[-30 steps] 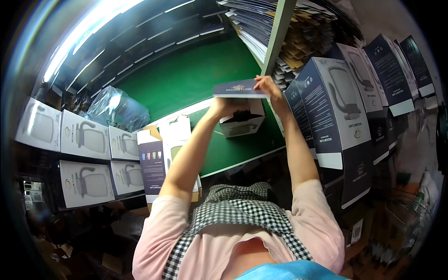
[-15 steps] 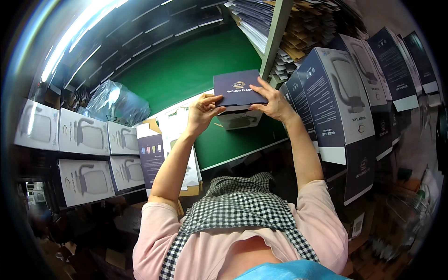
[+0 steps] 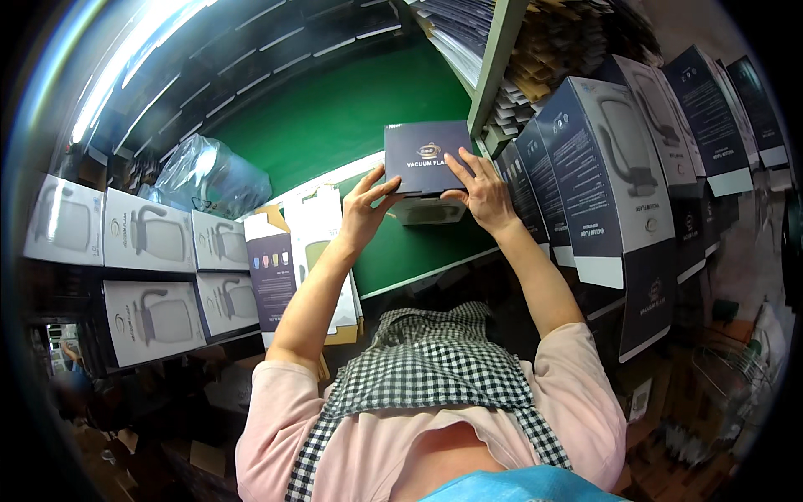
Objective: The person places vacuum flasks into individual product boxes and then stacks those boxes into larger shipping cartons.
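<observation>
A flask carton (image 3: 418,151) stands upright on the green table, its dark blue lid facing up and part of its white front showing below. My left hand (image 3: 365,205) grips the near left corner, fingertips along the lid's edge and thumb at the front. At the near right, my right hand (image 3: 488,194) grips the carton too; its fingers spread over the lid top and its thumb bends against the front edge. The lid lies level, meeting the front edge. Whatever is inside the carton is hidden.
White flask cartons (image 3: 150,238) are stacked at the left. Flat printed cardboard (image 3: 270,268) leans beside my left forearm. A clear plastic bag (image 3: 213,177) sits behind. Tall blue-and-white cartons with hanging flaps (image 3: 585,159) line the right, near a metal post (image 3: 495,63) and stacked folded cardboard (image 3: 556,42).
The lid's front edge has come down against the carton's front. My right hand has slid slightly left and down, and my left fingers have shifted along the lid's left edge.
</observation>
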